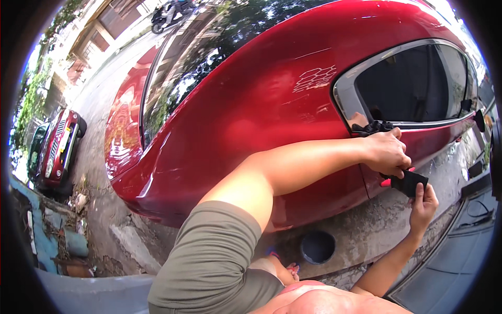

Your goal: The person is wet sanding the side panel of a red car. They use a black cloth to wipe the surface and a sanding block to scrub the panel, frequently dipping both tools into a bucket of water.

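hands are working together, both closed on one thing: left hand point(388, 150) is curling its fingers over the upper-left end of a flat black piece point(411, 183), right hand point(424, 204) is pinching its lower-right edge, thumb showing. cloth or pouch, cannot tell.

left to right. far left, a smaller parked car point(56, 149) is facing this way. above it and further right, a scooter point(166, 17) is standing or passing on the road; cannot tell which. large red car point(251, 120) is filling the middle, pale honeycomb marking point(315, 78) showing on its paint. below, a dark bucket point(318, 247) is sitting on the ground near a sandalled foot point(286, 273). further right, a bunched black item point(374, 127) is lying at the lower corner of the side window point(408, 86), just beyond left hand; whether it is joining the held piece, cannot tell. pinkish-red bits point(386, 183) are showing beside the piece, origin unclear.

step in hand, by judgement: the piece is being handled between both hands, in front of the car's side. next move is probably calling for a steady pinch at both ends, with left wrist clearing the bunched item.
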Action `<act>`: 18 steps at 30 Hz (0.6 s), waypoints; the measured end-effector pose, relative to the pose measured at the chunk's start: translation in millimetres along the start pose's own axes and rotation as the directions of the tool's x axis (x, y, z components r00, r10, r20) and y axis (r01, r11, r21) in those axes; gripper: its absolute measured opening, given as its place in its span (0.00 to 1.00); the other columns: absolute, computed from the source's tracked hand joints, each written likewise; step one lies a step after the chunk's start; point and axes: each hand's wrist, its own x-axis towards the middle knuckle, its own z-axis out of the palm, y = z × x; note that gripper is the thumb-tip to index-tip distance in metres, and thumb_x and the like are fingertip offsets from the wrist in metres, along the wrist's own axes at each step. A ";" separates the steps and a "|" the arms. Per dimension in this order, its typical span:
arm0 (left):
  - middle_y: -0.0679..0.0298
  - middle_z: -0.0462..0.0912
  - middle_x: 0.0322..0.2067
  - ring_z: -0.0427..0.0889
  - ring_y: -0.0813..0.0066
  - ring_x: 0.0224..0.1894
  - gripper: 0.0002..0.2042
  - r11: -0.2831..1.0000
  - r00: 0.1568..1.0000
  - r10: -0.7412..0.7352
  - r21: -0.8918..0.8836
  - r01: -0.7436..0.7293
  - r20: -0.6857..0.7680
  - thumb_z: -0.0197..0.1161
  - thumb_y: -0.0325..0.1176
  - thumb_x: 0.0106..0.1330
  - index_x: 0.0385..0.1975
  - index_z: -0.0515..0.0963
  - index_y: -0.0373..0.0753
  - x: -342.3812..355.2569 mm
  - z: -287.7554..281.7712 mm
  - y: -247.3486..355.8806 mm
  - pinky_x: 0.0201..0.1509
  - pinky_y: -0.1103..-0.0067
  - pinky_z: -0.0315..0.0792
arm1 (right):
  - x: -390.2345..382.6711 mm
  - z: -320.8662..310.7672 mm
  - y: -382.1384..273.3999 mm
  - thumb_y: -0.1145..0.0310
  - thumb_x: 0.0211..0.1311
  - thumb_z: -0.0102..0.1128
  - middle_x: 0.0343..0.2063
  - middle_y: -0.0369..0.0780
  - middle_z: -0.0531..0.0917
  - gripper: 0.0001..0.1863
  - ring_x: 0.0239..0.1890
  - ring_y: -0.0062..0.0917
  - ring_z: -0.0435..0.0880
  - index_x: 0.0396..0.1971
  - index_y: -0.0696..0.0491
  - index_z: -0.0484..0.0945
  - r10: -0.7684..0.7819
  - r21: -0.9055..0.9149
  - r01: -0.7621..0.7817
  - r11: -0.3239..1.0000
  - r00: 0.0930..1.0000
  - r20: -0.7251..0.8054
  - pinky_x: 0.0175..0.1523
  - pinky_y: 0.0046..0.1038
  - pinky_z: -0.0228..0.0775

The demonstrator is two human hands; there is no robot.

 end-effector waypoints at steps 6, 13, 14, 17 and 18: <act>0.65 0.89 0.33 0.86 0.64 0.45 0.12 0.997 0.997 -0.070 -0.023 0.071 0.027 0.64 0.48 0.71 0.40 0.86 0.47 -8.8 -3.5 0.3 0.65 0.64 0.65 | -1.1 41.9 22.2 0.65 0.78 0.60 0.42 0.36 0.85 0.14 0.35 0.17 0.80 0.54 0.57 0.79 0.097 0.546 0.038 0.837 0.971 -0.218 0.38 0.20 0.72; 0.58 0.92 0.41 0.84 0.56 0.53 0.20 0.990 0.987 -0.140 0.004 0.140 -0.082 0.65 0.52 0.71 0.52 0.84 0.43 0.0 -28.5 -8.4 0.67 0.66 0.67 | 31.1 109.6 14.9 0.74 0.73 0.64 0.38 0.34 0.88 0.06 0.40 0.17 0.85 0.45 0.55 0.86 0.107 0.686 0.294 0.665 0.872 -0.477 0.48 0.22 0.79; 0.57 0.91 0.39 0.83 0.55 0.52 0.19 0.991 0.987 -0.133 -0.032 0.131 -0.095 0.63 0.51 0.72 0.51 0.83 0.42 -7.0 -24.5 -18.9 0.66 0.67 0.67 | 27.2 116.4 12.1 0.74 0.73 0.64 0.38 0.34 0.88 0.06 0.40 0.16 0.85 0.44 0.56 0.86 0.096 0.663 0.251 0.705 0.893 -0.440 0.48 0.21 0.78; 0.57 0.88 0.30 0.80 0.56 0.45 0.16 0.967 0.967 -0.251 -0.061 0.248 -0.042 0.60 0.47 0.77 0.49 0.82 0.41 11.3 -20.2 -12.1 0.64 0.68 0.66 | 18.2 110.9 3.3 0.74 0.73 0.65 0.37 0.36 0.89 0.06 0.39 0.14 0.85 0.45 0.59 0.86 0.106 0.716 0.197 0.670 0.929 -0.354 0.48 0.20 0.78; 0.59 0.84 0.26 0.78 0.57 0.41 0.14 0.969 0.970 -0.237 -0.077 0.233 -0.053 0.60 0.45 0.78 0.45 0.81 0.40 13.4 -14.3 -9.8 0.61 0.68 0.67 | 11.1 109.7 5.6 0.75 0.72 0.65 0.40 0.37 0.89 0.09 0.41 0.15 0.86 0.48 0.59 0.83 0.077 0.715 0.221 0.663 0.930 -0.358 0.49 0.19 0.77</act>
